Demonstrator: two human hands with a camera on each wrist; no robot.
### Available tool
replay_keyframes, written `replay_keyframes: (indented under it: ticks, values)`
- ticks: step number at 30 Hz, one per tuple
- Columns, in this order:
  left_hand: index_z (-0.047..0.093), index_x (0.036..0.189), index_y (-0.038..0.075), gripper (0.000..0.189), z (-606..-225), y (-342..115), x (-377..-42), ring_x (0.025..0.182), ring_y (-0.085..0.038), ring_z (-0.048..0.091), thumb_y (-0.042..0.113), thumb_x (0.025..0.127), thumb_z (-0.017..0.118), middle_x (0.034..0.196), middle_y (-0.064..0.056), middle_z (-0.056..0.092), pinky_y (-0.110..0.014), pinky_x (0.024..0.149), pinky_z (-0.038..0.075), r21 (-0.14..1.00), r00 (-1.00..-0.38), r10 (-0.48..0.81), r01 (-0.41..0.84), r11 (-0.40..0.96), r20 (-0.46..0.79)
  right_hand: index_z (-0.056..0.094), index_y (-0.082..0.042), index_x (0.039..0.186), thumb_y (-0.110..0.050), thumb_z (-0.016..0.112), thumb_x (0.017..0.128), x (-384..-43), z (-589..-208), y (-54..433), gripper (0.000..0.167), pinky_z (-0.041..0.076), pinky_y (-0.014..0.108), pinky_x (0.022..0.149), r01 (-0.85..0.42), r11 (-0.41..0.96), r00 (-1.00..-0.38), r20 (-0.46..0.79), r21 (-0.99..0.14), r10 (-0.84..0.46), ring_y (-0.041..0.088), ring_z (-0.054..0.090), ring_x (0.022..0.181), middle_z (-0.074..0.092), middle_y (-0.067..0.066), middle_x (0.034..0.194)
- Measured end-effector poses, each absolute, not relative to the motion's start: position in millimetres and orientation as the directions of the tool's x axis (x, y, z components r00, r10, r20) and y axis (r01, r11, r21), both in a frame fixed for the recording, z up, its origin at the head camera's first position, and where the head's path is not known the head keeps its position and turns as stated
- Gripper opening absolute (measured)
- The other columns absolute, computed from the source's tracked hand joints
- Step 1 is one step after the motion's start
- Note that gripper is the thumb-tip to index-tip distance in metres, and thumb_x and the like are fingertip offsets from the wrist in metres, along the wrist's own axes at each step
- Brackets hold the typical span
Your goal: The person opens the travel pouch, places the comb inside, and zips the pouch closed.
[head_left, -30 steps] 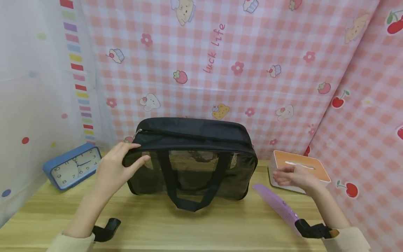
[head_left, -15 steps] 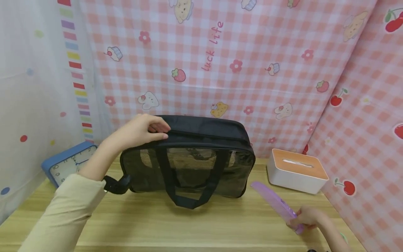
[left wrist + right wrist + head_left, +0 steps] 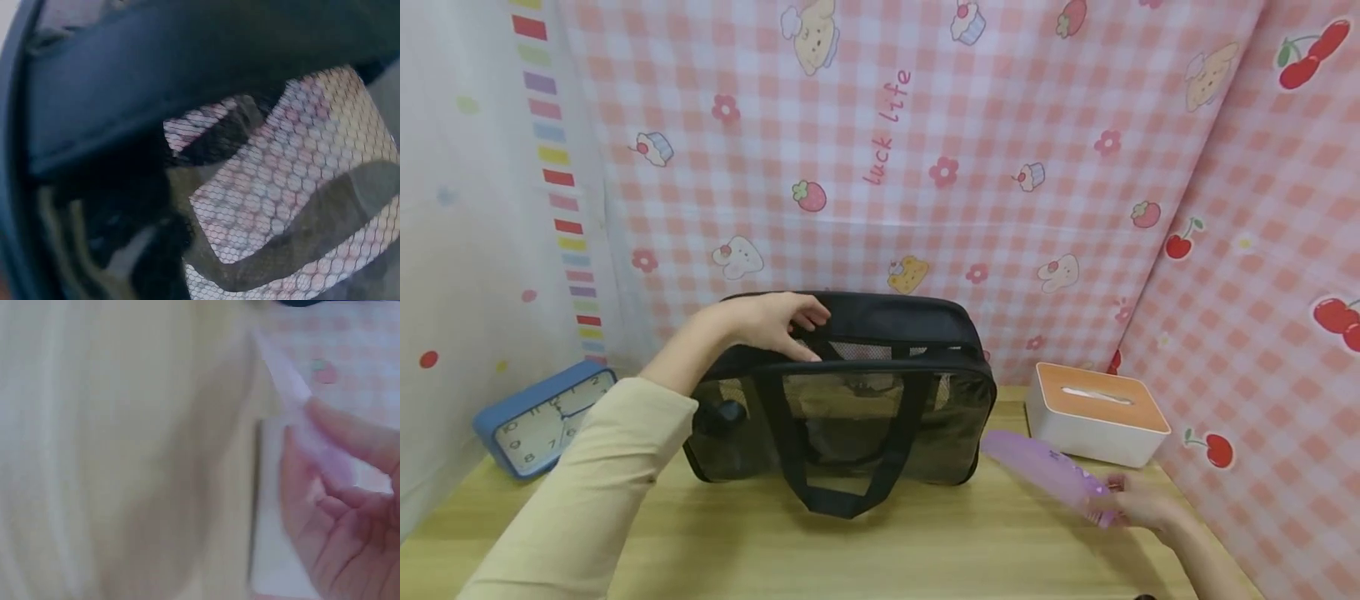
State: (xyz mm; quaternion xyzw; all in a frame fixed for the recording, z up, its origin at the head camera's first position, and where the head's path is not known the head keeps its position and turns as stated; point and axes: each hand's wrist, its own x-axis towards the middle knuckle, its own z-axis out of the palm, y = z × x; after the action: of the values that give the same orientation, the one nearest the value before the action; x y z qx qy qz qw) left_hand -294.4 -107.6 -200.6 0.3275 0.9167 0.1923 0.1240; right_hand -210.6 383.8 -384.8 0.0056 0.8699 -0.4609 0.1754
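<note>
A black bag (image 3: 850,425) with see-through sides stands upright on the table, its top parted so that mesh lining shows inside. At its left end, my left hand (image 3: 767,323) rests in the opening, thumb at the front edge and fingers towards the back flap, holding the gap apart. The left wrist view looks into the bag, onto a mesh panel (image 3: 262,187) beneath a black band. My right hand (image 3: 350,506) pinches a purple comb (image 3: 294,381) between thumb and fingers. In the head view the comb is tilted, right of the bag, and blurred.
A white tissue box (image 3: 1093,429) with an orange lid stands behind my right hand, near the right wall. At the left, a blue clock (image 3: 535,425) is partly hidden by my left sleeve. A checked cloth (image 3: 925,225) hangs close behind the bag.
My left hand has moved from the bag's left corner over its top, and the opening has widened. My right hand has come down from near the tissue box, gripped the comb and lifted it.
</note>
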Motion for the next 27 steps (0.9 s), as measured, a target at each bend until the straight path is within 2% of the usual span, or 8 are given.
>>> replay_keyframes:
  ticks: [3, 6, 10, 15, 18, 20, 23, 27]
  values:
    - [0.021, 0.14, -0.005, 0.07, -203, -105, -295, 0.133, -0.038, 0.029, 0.022, 0.089, 0.06, 0.145, -0.024, 0.025, -0.047, 0.108, 0.032, 0.357, -0.737, 0.652, 0.568, 0.742, -0.181, 0.06, -0.006, 0.081, -0.017, 0.061, 0.086, -211, -372, 384, 0.012, 0.052, 0.021, 0.062, 0.197, 0.494, -0.949, -0.292, -0.847, -0.123, 0.003, 0.055, 0.064, 0.056, -0.008, 0.069]
    - [0.006, 0.144, -0.005, 0.079, -204, -102, -296, 0.139, -0.04, 0.012, 0.024, 0.091, 0.057, 0.149, -0.026, 0.009, -0.051, 0.111, 0.023, 0.286, -0.731, 0.631, 0.566, 0.773, -0.259, 0.06, -0.015, 0.07, -0.019, 0.064, 0.085, -211, -355, 381, 0.017, 0.053, 0.02, 0.063, 0.218, 0.458, -0.963, -0.265, -0.862, -0.041, 0.001, 0.054, 0.063, 0.056, -0.011, 0.065]
    - [-0.007, 0.145, 0.001, 0.085, -206, -98, -297, 0.14, -0.039, -0.001, 0.027, 0.092, 0.054, 0.151, -0.024, -0.005, -0.054, 0.112, 0.017, 0.22, -0.742, 0.584, 0.541, 0.811, -0.33, 0.062, -0.018, 0.069, -0.02, 0.063, 0.087, -210, -328, 380, 0.018, 0.054, 0.018, 0.067, 0.216, 0.389, -0.974, -0.223, -0.896, 0.028, 0.0, 0.057, 0.067, 0.059, -0.013, 0.069]
    - [-0.013, 0.145, 0.005, 0.088, -208, -96, -297, 0.141, -0.037, 0.0, 0.028, 0.092, 0.054, 0.152, -0.021, -0.01, -0.053, 0.112, 0.02, 0.213, -0.743, 0.563, 0.522, 0.826, -0.362, 0.064, -0.016, 0.069, -0.012, 0.061, 0.088, -210, -292, 381, 0.02, 0.055, 0.017, 0.069, 0.12, 0.104, -0.992, -0.116, -0.987, 0.04, 0.002, 0.061, 0.069, 0.062, -0.01, 0.072]
    - [-0.014, 0.145, 0.007, 0.089, -208, -96, -297, 0.141, -0.037, 0.001, 0.029, 0.092, 0.054, 0.152, -0.02, -0.012, -0.053, 0.111, 0.022, 0.208, -0.746, 0.558, 0.518, 0.829, -0.364, 0.067, -0.013, 0.072, -0.007, 0.058, 0.089, -217, -272, 372, 0.021, 0.055, 0.019, 0.068, 0.051, -0.065, -0.999, -0.05, -0.997, -0.016, 0.006, 0.063, 0.068, 0.064, -0.005, 0.073]
    - [-0.014, 0.145, 0.007, 0.09, -208, -97, -296, 0.141, -0.038, 0.004, 0.029, 0.092, 0.055, 0.152, -0.02, -0.012, -0.053, 0.11, 0.024, 0.201, -0.748, 0.561, 0.525, 0.827, -0.355, 0.069, -0.013, 0.075, -0.007, 0.056, 0.09, -222, -260, 360, 0.021, 0.055, 0.019, 0.068, 0.036, -0.114, -0.997, -0.029, -0.993, -0.066, 0.006, 0.063, 0.069, 0.064, -0.004, 0.075]
    - [-0.014, 0.145, 0.007, 0.089, -208, -98, -296, 0.141, -0.038, 0.004, 0.028, 0.092, 0.055, 0.152, -0.02, -0.012, -0.053, 0.11, 0.024, 0.198, -0.745, 0.568, 0.534, 0.822, -0.349, 0.069, -0.013, 0.075, -0.008, 0.057, 0.09, -232, -245, 334, 0.019, 0.055, 0.019, 0.067, 0.038, -0.076, -0.993, -0.029, -0.996, -0.118, 0.006, 0.062, 0.068, 0.064, -0.005, 0.074]
    - [-0.012, 0.146, 0.007, 0.089, -210, -96, -296, 0.141, -0.038, 0.003, 0.028, 0.092, 0.055, 0.152, -0.02, -0.01, -0.053, 0.11, 0.023, 0.195, -0.737, 0.583, 0.551, 0.812, -0.342, 0.067, -0.017, 0.073, -0.011, 0.059, 0.089, -247, -235, 297, 0.019, 0.054, 0.018, 0.065, 0.025, 0.099, -0.984, -0.042, -0.995, -0.174, 0.004, 0.06, 0.065, 0.063, -0.006, 0.072]
